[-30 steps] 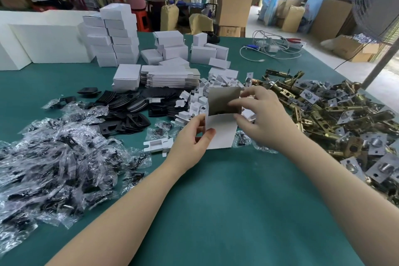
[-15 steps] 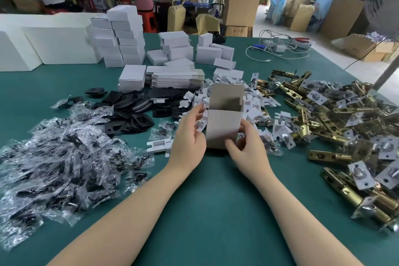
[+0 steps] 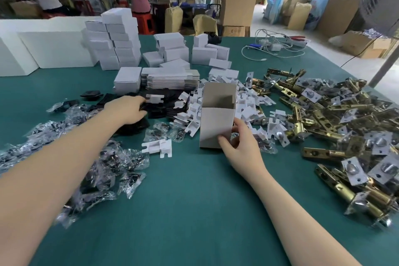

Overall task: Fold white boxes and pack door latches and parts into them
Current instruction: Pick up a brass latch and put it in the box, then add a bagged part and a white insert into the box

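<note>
A folded white box (image 3: 216, 123) stands upright on the green table (image 3: 194, 201), its top open with one flap raised at the back. My right hand (image 3: 239, 144) grips its lower right corner, thumb on the front face and fingers round the side. My left hand (image 3: 127, 108) is stretched out to the left over the pile of black plates (image 3: 164, 108), fingertips down among them; blur hides whether it holds one. Brass door latches (image 3: 323, 119) lie heaped on the right. Bagged small parts (image 3: 90, 157) sprawl on the left.
White card inserts (image 3: 248, 106) are scattered around the box, one insert (image 3: 158, 147) lying apart in front. Flat unfolded boxes (image 3: 170, 80) and stacks of finished boxes (image 3: 121, 39) stand behind. Cables (image 3: 274, 47) lie at the far right. Two people work at benches beyond the table.
My left hand has let go of the box and moved left to the black plates. The box now stands on the table, held by my right hand alone.
</note>
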{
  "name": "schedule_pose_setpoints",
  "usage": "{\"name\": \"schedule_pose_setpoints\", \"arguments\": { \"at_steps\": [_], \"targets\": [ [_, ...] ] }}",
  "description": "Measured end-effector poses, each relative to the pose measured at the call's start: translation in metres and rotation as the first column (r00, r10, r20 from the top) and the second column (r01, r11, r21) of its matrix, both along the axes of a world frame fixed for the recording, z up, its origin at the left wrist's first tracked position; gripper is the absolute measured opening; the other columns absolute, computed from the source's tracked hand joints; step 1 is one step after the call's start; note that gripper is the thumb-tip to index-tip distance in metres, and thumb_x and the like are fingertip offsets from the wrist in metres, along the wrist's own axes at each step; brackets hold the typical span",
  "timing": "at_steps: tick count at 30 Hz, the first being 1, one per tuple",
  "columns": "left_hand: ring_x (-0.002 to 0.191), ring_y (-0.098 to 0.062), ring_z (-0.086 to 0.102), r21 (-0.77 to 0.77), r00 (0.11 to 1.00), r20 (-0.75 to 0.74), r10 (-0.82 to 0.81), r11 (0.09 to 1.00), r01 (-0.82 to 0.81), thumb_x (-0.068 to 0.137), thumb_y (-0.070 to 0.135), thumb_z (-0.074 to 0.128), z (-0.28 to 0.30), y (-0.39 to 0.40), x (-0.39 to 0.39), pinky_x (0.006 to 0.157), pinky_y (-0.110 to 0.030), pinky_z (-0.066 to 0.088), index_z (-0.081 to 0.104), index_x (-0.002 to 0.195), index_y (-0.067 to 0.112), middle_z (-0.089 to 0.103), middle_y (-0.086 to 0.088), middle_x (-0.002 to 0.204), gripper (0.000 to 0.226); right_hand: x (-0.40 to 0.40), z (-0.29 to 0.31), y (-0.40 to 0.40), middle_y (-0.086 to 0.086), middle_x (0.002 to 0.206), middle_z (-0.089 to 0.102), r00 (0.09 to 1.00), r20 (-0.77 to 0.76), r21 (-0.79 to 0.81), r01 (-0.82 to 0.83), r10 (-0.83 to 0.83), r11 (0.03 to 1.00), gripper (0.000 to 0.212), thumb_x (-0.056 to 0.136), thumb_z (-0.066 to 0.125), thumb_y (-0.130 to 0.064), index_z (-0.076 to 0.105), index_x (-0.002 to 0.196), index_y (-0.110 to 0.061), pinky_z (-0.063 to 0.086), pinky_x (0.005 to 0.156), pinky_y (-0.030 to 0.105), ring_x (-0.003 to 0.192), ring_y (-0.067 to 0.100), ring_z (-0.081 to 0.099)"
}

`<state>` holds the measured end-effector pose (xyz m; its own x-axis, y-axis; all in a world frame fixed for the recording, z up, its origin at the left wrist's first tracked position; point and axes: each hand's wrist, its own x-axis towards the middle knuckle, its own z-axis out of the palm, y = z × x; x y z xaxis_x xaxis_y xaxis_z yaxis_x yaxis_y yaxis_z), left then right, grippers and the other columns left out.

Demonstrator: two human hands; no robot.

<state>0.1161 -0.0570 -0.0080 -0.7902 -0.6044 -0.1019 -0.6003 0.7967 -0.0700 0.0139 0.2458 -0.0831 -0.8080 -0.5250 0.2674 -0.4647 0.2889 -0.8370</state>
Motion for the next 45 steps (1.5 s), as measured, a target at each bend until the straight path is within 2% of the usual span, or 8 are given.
{"name": "schedule_pose_setpoints", "arguments": {
  "at_steps": [10,16,19,24,29,34,39,45],
  "targets": [
    [0.11,-0.035,0.06,-0.082,0.985,-0.174,0.008,0.996,-0.022,0.092,0.032,0.063,-0.019,-0.02,-0.002,0.086,-0.044,0.052,0.059,0.128,0.016,0.066,-0.012,0.118,0.04,-0.003,-0.001,0.0,-0.019,0.102,0.056,1.0,0.015,0.01,0.011,-0.011,1.0,0.049,0.089,0.062,-0.032,0.046,0.135,-0.036,0.037,0.063,0.016,0.069,0.001,0.049],
    [0.107,-0.024,0.065,0.329,0.914,-0.358,0.189,0.942,-0.066,0.081,0.031,0.079,-0.014,-0.034,0.004,0.095,-0.033,0.045,0.066,0.125,0.014,0.071,-0.009,0.114,0.049,-0.005,-0.003,-0.001,-0.021,0.099,0.056,1.0,0.013,0.009,0.02,-0.02,1.0,0.047,0.089,0.063,-0.034,0.048,0.133,-0.036,0.037,0.063,0.016,0.071,-0.001,0.05],
    [0.107,-0.022,0.063,0.49,0.762,-0.543,0.355,0.87,-0.056,0.084,0.029,0.076,-0.011,-0.036,0.004,0.094,-0.03,0.043,0.066,0.125,0.015,0.07,-0.005,0.115,0.045,-0.005,-0.004,0.0,-0.021,0.099,0.056,0.999,0.02,0.008,0.027,-0.027,1.0,0.047,0.089,0.063,-0.035,0.048,0.134,-0.035,0.038,0.064,0.017,0.071,-0.002,0.05],
    [0.078,-0.009,0.069,0.853,0.378,-0.521,0.765,0.452,0.26,0.1,0.014,0.05,0.006,-0.027,-0.003,0.081,-0.029,0.054,0.068,0.106,0.023,0.072,0.003,0.098,0.021,-0.006,-0.004,-0.001,-0.021,0.099,0.057,0.999,0.027,0.002,0.033,-0.033,0.999,0.046,0.089,0.064,-0.037,0.049,0.133,-0.036,0.038,0.064,0.017,0.07,-0.001,0.05],
    [0.068,-0.007,0.07,0.875,0.46,-0.377,0.804,0.147,0.461,0.1,0.014,0.054,0.023,-0.011,-0.005,0.077,-0.025,0.056,0.058,0.115,0.011,0.072,0.001,0.077,0.016,-0.005,-0.004,-0.001,-0.021,0.1,0.058,0.999,0.039,-0.002,0.035,-0.035,0.999,0.047,0.089,0.064,-0.037,0.049,0.133,-0.037,0.039,0.065,0.018,0.071,-0.001,0.051],
    [0.074,-0.008,0.072,0.882,0.606,-0.45,0.656,0.22,0.417,0.091,0.002,0.063,0.036,0.018,-0.004,0.066,-0.023,0.057,0.059,0.118,0.018,0.075,0.002,0.086,0.032,-0.005,-0.004,0.0,-0.019,0.1,0.059,0.998,0.049,-0.011,0.035,-0.034,0.999,0.047,0.089,0.064,-0.037,0.05,0.134,-0.035,0.039,0.065,0.018,0.07,0.0,0.051],
    [0.068,-0.016,0.074,0.833,0.632,-0.544,0.552,0.448,0.325,0.093,0.015,0.066,0.033,0.032,-0.004,0.054,-0.022,0.056,0.056,0.109,0.019,0.07,-0.004,0.098,0.018,-0.006,-0.003,-0.001,-0.015,0.105,0.06,0.999,0.037,-0.012,0.031,-0.031,0.999,0.05,0.089,0.066,-0.037,0.05,0.136,-0.03,0.039,0.067,0.016,0.074,-0.001,0.052],
    [0.089,-0.002,0.067,0.768,0.808,-0.488,0.33,0.602,0.218,0.083,0.017,0.077,0.013,0.025,0.005,0.068,-0.013,0.051,0.059,0.126,0.022,0.072,0.005,0.103,0.047,-0.004,-0.001,0.0,-0.021,0.103,0.059,0.998,0.046,-0.013,0.032,-0.031,0.999,0.049,0.089,0.066,-0.037,0.051,0.135,-0.032,0.039,0.064,0.014,0.074,-0.006,0.053]
  ]
}}
